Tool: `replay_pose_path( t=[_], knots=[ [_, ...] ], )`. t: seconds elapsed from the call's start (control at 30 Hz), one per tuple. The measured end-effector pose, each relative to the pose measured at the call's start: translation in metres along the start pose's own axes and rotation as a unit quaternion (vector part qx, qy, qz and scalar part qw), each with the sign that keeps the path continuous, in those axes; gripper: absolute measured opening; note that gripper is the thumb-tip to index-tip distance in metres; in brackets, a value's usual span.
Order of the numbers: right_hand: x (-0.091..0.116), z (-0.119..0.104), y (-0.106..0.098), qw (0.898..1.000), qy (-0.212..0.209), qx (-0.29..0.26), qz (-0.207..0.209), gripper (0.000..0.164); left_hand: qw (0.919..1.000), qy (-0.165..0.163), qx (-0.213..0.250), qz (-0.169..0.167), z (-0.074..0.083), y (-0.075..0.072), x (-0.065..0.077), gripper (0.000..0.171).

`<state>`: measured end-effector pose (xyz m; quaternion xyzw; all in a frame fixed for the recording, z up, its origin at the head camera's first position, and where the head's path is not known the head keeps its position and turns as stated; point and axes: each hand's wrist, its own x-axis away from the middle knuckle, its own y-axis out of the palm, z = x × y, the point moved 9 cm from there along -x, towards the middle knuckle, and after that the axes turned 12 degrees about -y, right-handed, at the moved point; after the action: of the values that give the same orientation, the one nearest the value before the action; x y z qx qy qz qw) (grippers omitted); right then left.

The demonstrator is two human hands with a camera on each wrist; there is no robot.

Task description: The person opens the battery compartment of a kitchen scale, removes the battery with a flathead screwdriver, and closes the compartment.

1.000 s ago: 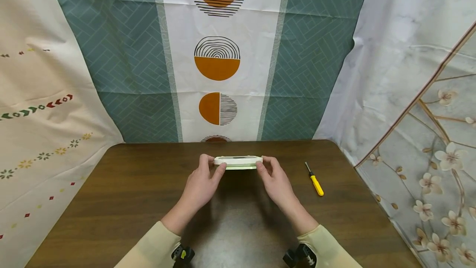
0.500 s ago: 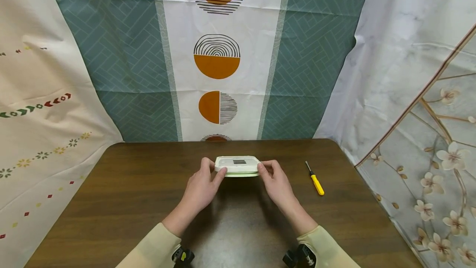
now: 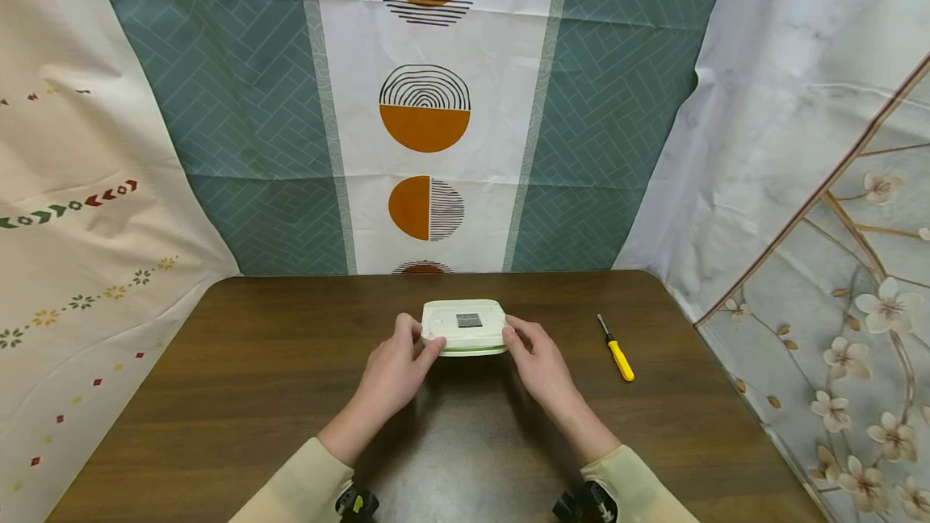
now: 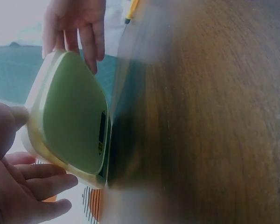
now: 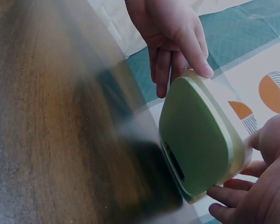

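A small kitchen scale point(image 3: 463, 336), white underneath with a grey label, is tilted between my two hands above the table, its underside toward the head camera. Its green face point(image 4: 74, 112) with a dark display window points down and toward me in the wrist views. My left hand point(image 3: 392, 361) pinches the left end, thumb on the near corner. On the opposite end my right hand point(image 3: 539, 361) grips it the same way. The far fingers are partly hidden behind the casing in the head view.
A screwdriver point(image 3: 616, 352) with a yellow handle lies on the brown wooden table point(image 3: 254, 394), right of my hands. Patterned cloth point(image 3: 276, 144) hangs behind the table's far edge, with more fabric on both sides.
The scale has tipped from nearly edge-on to showing its white underside and grey label. Both hands have turned with it and come slightly nearer. The screwdriver has stayed put.
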<state>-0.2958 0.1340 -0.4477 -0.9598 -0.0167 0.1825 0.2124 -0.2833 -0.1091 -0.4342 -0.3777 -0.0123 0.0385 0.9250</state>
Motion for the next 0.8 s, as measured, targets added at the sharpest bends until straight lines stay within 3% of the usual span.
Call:
replay_pose_path(
  t=[0.13, 0.6, 0.8],
  knots=[
    [0.002, 0.001, 0.001, 1.0, -0.002, 0.013, -0.011, 0.046, 1.0, 0.003, -0.004, -0.003, -0.003, 0.001, 0.001, 0.042],
    [0.011, 0.005, 0.011, 0.998, -0.009, 0.053, -0.042, 0.042, 0.9968, 0.061, -0.051, -0.007, -0.009, 0.009, 0.006, 0.047],
    [0.013, 0.004, 0.011, 0.997, -0.021, 0.062, -0.043, 0.04, 0.9935, 0.071, -0.089, -0.011, -0.01, 0.012, 0.006, 0.053]
  ],
)
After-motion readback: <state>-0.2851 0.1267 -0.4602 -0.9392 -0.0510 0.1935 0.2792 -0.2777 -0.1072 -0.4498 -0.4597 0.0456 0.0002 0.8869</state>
